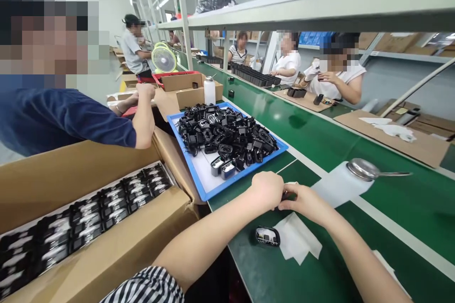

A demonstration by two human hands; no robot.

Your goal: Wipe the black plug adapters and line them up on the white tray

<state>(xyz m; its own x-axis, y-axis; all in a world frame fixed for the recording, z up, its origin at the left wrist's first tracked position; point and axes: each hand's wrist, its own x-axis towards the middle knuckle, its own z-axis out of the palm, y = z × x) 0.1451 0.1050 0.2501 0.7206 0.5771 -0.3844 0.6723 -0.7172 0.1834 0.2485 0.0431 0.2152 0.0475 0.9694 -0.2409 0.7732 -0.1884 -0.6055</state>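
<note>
My left hand point(268, 190) is closed like a fist over the green table, its fingertips turned away from view. Against it, my right hand point(302, 202) pinches a small black plastic part point(289, 195), mostly hidden between the two hands. A scrap of white shows just behind the fingers. Below the hands lies a black oval plastic housing point(267, 236) with pale inner pieces showing. Its right end touches a folded white wipe point(297, 239). To the right of my right hand is a whitish bottle point(337, 184) with a round metal top and thin spout.
A blue-rimmed tray point(202, 189) heaped with black housings point(227, 132) stands beyond my left arm. At left, an open cardboard box point(142, 241) holds rows of black parts. A co-worker's arm point(142, 118) reaches behind it. White gloves point(389, 128) lie on cardboard across the table.
</note>
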